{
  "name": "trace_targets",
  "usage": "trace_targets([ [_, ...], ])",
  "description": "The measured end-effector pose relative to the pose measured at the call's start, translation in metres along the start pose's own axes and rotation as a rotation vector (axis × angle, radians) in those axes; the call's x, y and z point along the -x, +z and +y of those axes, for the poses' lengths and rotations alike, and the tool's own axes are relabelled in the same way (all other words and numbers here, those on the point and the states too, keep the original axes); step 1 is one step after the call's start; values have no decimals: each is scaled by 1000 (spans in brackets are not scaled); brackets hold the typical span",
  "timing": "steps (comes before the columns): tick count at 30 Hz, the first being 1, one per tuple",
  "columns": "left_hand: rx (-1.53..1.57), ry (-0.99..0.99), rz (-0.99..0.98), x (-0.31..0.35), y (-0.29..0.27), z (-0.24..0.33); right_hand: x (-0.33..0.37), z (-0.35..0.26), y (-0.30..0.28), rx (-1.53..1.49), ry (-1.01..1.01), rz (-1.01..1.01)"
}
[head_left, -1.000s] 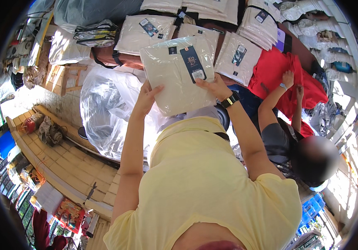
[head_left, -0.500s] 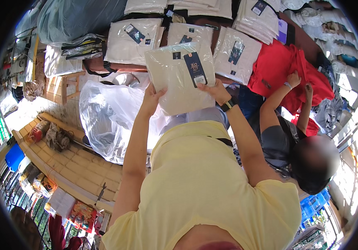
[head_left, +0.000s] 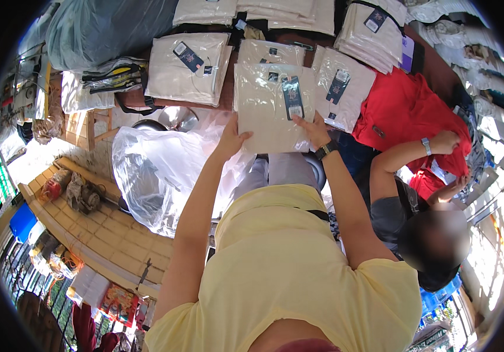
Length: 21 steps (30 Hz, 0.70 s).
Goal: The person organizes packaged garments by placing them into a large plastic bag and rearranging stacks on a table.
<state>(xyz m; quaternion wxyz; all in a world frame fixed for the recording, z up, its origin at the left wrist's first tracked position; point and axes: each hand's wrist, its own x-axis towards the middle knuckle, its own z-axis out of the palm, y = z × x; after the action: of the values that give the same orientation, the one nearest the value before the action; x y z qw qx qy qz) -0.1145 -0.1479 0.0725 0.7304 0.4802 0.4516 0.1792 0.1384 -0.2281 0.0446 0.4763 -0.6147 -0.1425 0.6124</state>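
Note:
Between my two hands I hold a cream folded garment in a clear plastic bag (head_left: 266,105), with a dark hang tag on its right half. My left hand (head_left: 232,139) grips its lower left corner, and my right hand (head_left: 313,130) grips the lower right, thumb near the tag. It overlaps the near part of another bagged cream garment (head_left: 271,51) on the table. To the left lies a stack of bagged cream garments (head_left: 186,67); to the right is another stack (head_left: 340,88), also with dark tags.
A large clear plastic bag (head_left: 152,176) sits at my left, below the table. On my right, a co-worker (head_left: 389,176) handles red cloth (head_left: 407,108). More bagged stacks (head_left: 363,35) line the table's far side. A wooden bench (head_left: 111,223) stands at left.
The bagged garment in my hands has moved right and is held straighter, over the middle pile. The co-worker's arm has shifted right and down with the red cloth.

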Motion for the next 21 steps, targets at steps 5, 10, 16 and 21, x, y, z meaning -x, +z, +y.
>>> trace_targets([
  [5,-321,12,136,-63,-11,-12,-54,4,-7,-8,-27,63],
  [10,-225,320,247,-117,-41,-38,-111,23,-2,152,-150,194],
  [16,-639,431,585,-2,-28,21,-126,34,29,721,-211,395],
  [21,-940,427,1155,159,-43,16,-75,-20,80,1310,-264,554],
])
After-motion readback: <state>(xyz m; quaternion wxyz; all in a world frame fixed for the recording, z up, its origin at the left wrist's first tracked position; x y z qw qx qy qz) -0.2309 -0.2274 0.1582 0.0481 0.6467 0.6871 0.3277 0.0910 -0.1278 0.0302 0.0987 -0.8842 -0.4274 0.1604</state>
